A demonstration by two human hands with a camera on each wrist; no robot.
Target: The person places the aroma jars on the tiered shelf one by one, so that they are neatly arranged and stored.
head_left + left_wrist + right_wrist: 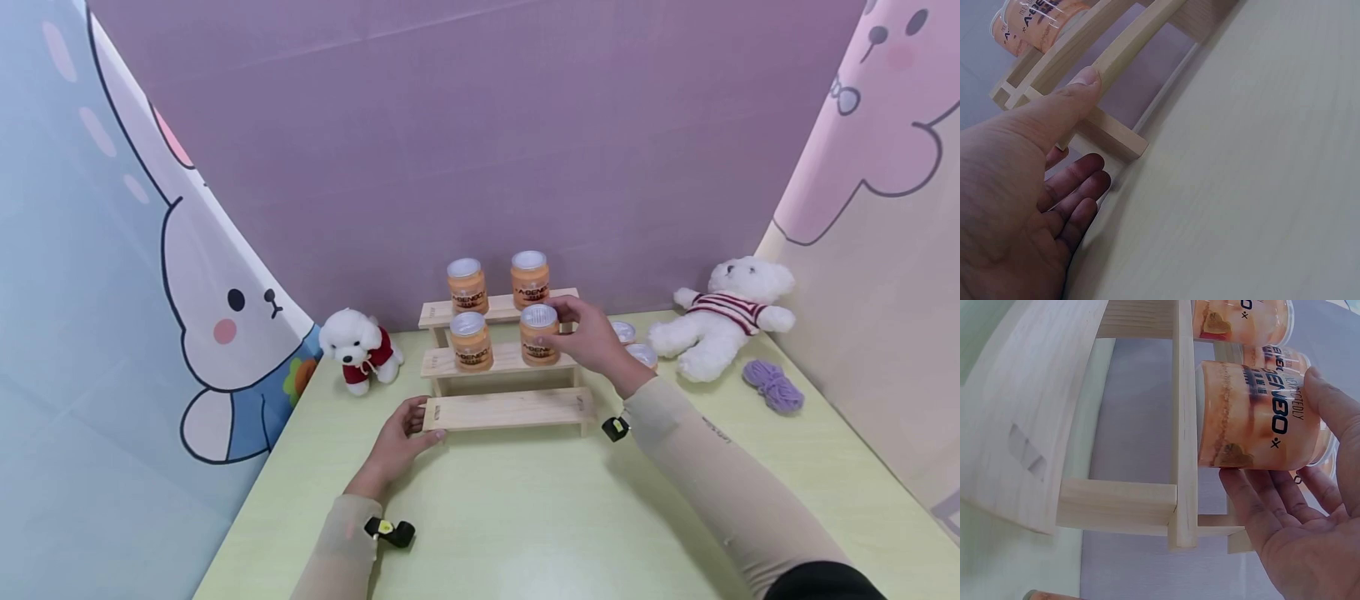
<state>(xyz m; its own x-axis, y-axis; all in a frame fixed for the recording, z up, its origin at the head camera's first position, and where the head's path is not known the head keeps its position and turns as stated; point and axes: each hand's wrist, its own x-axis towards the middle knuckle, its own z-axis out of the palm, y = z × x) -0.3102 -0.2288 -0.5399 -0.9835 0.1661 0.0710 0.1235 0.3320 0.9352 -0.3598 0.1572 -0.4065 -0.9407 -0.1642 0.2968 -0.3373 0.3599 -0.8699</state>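
Note:
A three-step wooden display stand stands on the table. My right hand holds an orange jar with a clear lid at the right of the middle step. In the right wrist view the thumb and fingers lie on opposite sides of this jar, whose base is at the step. Another jar sits left on the middle step. Two more, a left jar and a right jar, are on the top step. My left hand grips the bottom step's left end, thumb on its front edge.
More lidded jars stand behind my right forearm, partly hidden. A white plush dog in red sits left of the stand. At the right lie a plush bear in a striped top and a purple yarn skein.

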